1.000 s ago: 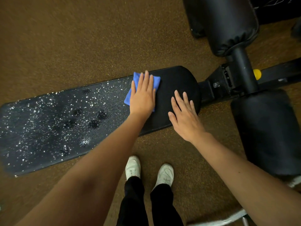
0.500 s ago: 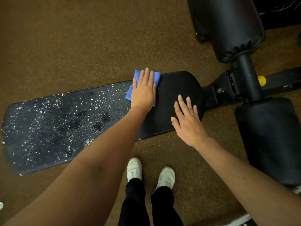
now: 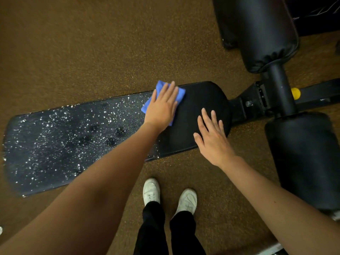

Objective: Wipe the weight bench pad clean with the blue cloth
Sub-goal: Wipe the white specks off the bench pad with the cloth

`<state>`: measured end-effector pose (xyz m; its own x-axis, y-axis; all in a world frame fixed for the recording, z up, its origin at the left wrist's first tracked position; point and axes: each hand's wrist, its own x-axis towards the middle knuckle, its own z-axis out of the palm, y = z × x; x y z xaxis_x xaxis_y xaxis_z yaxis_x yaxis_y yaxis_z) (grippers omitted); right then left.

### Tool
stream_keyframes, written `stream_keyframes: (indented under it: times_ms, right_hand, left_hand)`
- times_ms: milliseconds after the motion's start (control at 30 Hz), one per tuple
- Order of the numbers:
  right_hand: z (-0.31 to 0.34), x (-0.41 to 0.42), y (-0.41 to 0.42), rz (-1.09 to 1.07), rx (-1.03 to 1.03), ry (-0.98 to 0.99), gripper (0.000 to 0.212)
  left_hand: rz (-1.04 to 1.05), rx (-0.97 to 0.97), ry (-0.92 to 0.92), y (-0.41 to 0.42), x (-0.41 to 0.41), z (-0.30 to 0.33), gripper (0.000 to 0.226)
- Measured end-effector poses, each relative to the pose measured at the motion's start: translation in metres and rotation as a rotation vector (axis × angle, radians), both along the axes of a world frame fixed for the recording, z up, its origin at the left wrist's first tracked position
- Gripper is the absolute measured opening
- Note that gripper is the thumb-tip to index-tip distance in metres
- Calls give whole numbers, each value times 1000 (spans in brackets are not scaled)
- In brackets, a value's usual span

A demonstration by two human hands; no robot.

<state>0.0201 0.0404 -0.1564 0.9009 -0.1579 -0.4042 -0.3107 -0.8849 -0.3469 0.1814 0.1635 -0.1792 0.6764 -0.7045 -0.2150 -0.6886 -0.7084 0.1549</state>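
A long black bench pad [image 3: 60, 144] lies across the view, its left two thirds covered in white specks and wet drops, its rounded right end dark and plain. My left hand [image 3: 161, 107] presses flat on a folded blue cloth [image 3: 181, 93] at the pad's far edge, where the speckled part meets the plain part. My right hand [image 3: 213, 138] rests flat with fingers spread on the pad's right end, near its front edge, holding nothing.
Two big black foam rollers [image 3: 266, 34] [image 3: 303, 159] on a black bar [image 3: 281, 89] stand to the right of the pad, with a yellow knob [image 3: 295, 93] on the frame. My white shoes [image 3: 151, 190] stand on brown speckled floor [image 3: 92, 43] just in front.
My left hand with the cloth has slid toward the pad's far edge. My right hand stays flat on the pad's right end. The view has shifted slightly.
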Motion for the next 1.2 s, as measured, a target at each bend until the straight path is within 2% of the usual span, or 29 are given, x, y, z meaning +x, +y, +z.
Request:
stream_keyframes:
  times_ms: [67, 100, 233, 400, 467, 633, 700, 767, 933, 1000, 1100, 1133, 1200]
  right_hand:
    - [-1, 1, 2, -14, -5, -8, 59]
    - [-2, 1, 3, -18, -6, -11, 59]
    - [-4, -1, 3, -19, 8, -22, 60]
    - [0, -1, 0, -11, 20, -8, 59]
    - [1, 1, 1, -14, 14, 3, 59]
    - [1, 2, 8, -56, -19, 18, 60]
    - [0, 2, 13, -79, -15, 19, 60]
    - [-1, 0, 19, -94, -4, 8, 60]
    - [1, -3, 26, -116, 9, -4, 58]
    - [3, -1, 25, -120, 27, 3, 57]
    - [5, -1, 24, -132, 42, 11, 55]
    - [5, 0, 24, -139, 46, 8, 55]
    - [5, 0, 25, -156, 58, -3, 54]
  left_hand:
    - [128, -30, 23, -18, 6, 2, 47]
    - [97, -30, 23, -23, 5, 2, 47]
    - [-260, -36, -6, -4, -20, 2, 53]
    - [-497, -40, -30, 45, -29, 0, 49]
    - [-472, -7, -42, 46, -18, 0, 51]
    - [-115, 3, -1, 8, 3, 4, 52]
    - [-51, -25, 3, -1, -2, 4, 48]
    - [-123, -49, -11, 4, -18, 4, 50]
    - [-452, -37, 0, 42, -36, 0, 50]
    - [-422, -11, -16, 42, -25, -1, 53]
    - [-183, -9, 25, 28, -25, 4, 59]
    - [-166, -20, 30, 25, -33, 5, 58]
    - [-259, -49, 13, 32, -49, 5, 54]
